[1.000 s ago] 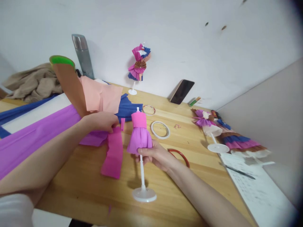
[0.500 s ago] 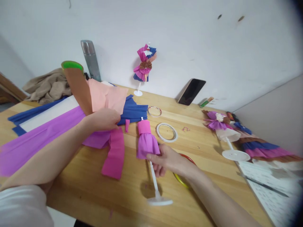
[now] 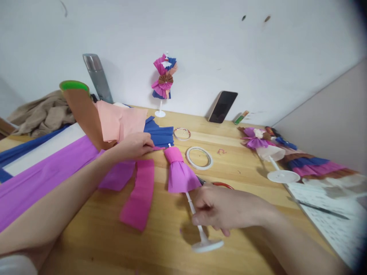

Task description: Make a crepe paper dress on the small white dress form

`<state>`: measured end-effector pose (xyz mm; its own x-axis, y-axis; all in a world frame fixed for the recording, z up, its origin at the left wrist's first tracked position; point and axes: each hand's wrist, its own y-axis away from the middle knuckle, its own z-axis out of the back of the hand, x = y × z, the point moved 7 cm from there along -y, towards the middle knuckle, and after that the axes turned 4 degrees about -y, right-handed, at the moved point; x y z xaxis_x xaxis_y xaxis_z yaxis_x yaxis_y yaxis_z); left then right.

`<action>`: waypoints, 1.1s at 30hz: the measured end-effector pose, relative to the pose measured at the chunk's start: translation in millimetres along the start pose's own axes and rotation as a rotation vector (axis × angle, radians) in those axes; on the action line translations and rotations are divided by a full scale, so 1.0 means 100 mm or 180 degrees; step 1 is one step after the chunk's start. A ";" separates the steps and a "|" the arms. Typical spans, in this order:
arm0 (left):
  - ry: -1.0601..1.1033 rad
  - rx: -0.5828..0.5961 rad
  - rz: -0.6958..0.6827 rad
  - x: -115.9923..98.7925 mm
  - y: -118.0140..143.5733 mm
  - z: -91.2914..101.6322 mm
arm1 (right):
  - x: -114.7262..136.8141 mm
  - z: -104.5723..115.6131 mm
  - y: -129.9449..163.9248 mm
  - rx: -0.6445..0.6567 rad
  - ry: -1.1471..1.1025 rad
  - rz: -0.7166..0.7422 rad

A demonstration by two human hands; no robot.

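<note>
A miniature dress form wears a magenta and purple crepe paper dress (image 3: pixel 182 173) and leans on its white stand (image 3: pixel 203 235). The fingers of my right hand (image 3: pixel 222 206) are closed around the stand's thin pole, below the skirt; part of the grip is hidden. My left hand (image 3: pixel 137 145) pinches a small magenta paper strip (image 3: pixel 159 148) near the top of the form. Below that hand lies a longer magenta crepe strip (image 3: pixel 139 194). A purple crepe sheet (image 3: pixel 117 177) is partly under my left forearm.
Scissors (image 3: pixel 222 185) lie partly behind my right hand. Tape rolls (image 3: pixel 200 157) are beyond the form. Peach paper (image 3: pixel 123 118), a brown roll (image 3: pixel 83 114) and blue crepe (image 3: pixel 160 133) spread at left. A finished dress form (image 3: pixel 164 82), a phone (image 3: pixel 223 107) and a bottle (image 3: pixel 99 78) stand by the wall.
My left hand has moved right and picked up the small magenta strip. My right hand has slid from the skirt's hem down to the pole. The view has shifted slightly.
</note>
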<state>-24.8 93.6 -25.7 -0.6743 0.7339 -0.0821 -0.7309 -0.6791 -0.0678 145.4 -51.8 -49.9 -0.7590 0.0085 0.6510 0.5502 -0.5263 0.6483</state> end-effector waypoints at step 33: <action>0.0738 0.0262 0.0881 -0.08 0.32 0.74 | -0.76 1.38 0.31 -0.3581 0.1478 -0.0419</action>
<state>-49.9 67.1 46.2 -0.8126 0.4935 -0.3100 -0.5366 -0.8411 0.0678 268.1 49.1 -24.7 -0.9649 -0.0659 0.2543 0.0268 -0.9877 -0.1542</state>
